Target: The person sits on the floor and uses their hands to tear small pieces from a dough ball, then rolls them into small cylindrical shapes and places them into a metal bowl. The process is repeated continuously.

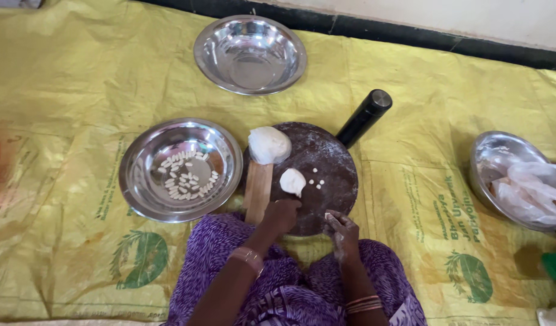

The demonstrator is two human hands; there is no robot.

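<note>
Left hand [280, 215] clenched at round board [332, 181] edge, right hand [344, 232] pinched, contents indiscernible, small dough lump [292, 181] nearby, pellets in steel bowl [139, 187]

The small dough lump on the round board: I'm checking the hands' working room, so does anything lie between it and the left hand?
Nothing visible does. The small dough lump lies on the dark round board just beyond the left hand, with only floury board surface between them. The larger dough ball and the wooden strip sit off to the side.

Evenly daylit, soft. Glare on the steel bowl [249, 54] well beyond the hands. Faint shadows beneath them. Blurred at far left edge.
</note>
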